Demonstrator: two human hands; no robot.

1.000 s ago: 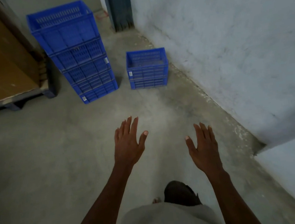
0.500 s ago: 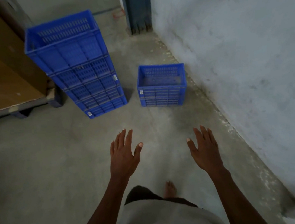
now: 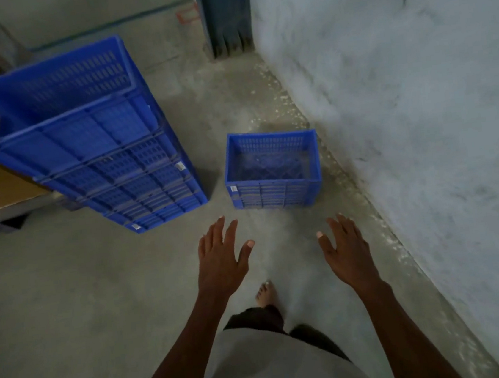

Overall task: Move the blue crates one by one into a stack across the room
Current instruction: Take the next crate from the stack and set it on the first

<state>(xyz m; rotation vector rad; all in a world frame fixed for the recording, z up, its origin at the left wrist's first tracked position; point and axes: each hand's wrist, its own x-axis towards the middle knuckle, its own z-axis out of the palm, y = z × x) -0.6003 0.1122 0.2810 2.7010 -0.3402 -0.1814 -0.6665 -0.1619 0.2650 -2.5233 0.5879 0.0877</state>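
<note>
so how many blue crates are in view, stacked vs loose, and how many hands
stacked blue crates: 5, as far as the layers can be told apart
loose blue crate on the floor: 1
hands: 2, left hand and right hand, both empty
total: 8

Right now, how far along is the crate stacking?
Done: several blue crates stand stacked in a tall stack on the left. In hand: nothing; left hand and right hand are open and empty. Left: the single crate sits alone on the floor by the wall, untouched.
</note>
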